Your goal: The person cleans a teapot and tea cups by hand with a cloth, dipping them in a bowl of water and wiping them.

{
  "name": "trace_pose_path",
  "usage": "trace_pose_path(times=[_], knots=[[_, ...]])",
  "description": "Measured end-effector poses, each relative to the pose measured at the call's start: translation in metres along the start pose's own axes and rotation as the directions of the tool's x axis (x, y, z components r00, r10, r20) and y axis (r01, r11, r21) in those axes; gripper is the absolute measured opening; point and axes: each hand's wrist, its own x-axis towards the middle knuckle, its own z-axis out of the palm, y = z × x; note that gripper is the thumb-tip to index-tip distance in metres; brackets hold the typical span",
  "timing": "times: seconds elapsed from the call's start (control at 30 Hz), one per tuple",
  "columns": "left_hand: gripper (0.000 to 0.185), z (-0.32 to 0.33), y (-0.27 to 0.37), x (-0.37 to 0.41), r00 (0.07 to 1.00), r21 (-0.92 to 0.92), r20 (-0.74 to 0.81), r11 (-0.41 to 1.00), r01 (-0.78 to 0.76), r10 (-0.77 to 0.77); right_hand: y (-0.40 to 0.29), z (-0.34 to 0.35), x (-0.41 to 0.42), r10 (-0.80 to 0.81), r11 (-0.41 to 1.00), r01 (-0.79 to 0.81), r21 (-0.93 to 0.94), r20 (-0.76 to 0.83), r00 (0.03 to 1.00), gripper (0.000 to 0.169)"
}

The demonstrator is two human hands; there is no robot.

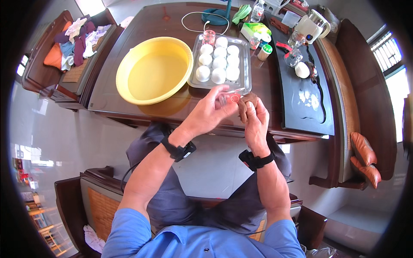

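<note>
My left hand (209,111) holds a small clear glass cup (230,97) with a red printed patch, lying on its side above the table's front edge. A crumpled brown cloth (247,100) is pinched in my right hand (257,124), pressed against the cup's end. Just beyond them lies a metal tray (201,84) bearing rows of white rounded pieces (219,62), perhaps upturned teacups. At the tray's far left corner stands another clear cup with red print (209,37). Left of the tray is a large yellow plastic basin (155,71); I cannot tell whether it holds water.
A black tea tray (300,103) on the right bears a white rounded pot (302,70) and clear glassware (293,58). Beyond stand an electric kettle (311,27), a green-capped toothpick jar (265,52) and a water bottle (257,12). A white cable (190,14) loops behind the tray.
</note>
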Motion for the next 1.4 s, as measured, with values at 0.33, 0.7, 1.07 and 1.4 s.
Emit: trace_pose_path(times=[0.33,0.7,1.07,1.4], knots=[[0.052,0.001,-0.007,0.000,0.914,0.387,0.033,0.838,-0.384,0.404,0.000,0.007,0.003,-0.087,0.996,0.088,0.012,-0.069,0.994,0.022],[0.051,-0.004,-0.005,0.005,0.987,-0.229,0.153,0.973,-0.016,0.053,-0.002,-0.003,0.001,-0.144,0.986,0.145,-0.081,0.010,0.989,0.022],[0.054,-0.012,-0.005,0.007,0.956,-0.281,0.219,0.925,0.254,-0.196,-0.007,0.002,-0.004,-0.133,0.989,0.134,-0.068,0.018,0.991,0.017],[0.064,0.008,-0.002,0.005,0.992,-0.264,0.085,0.958,0.112,-0.093,-0.010,0.012,0.004,-0.172,0.985,0.168,-0.038,-0.190,0.966,0.028]])
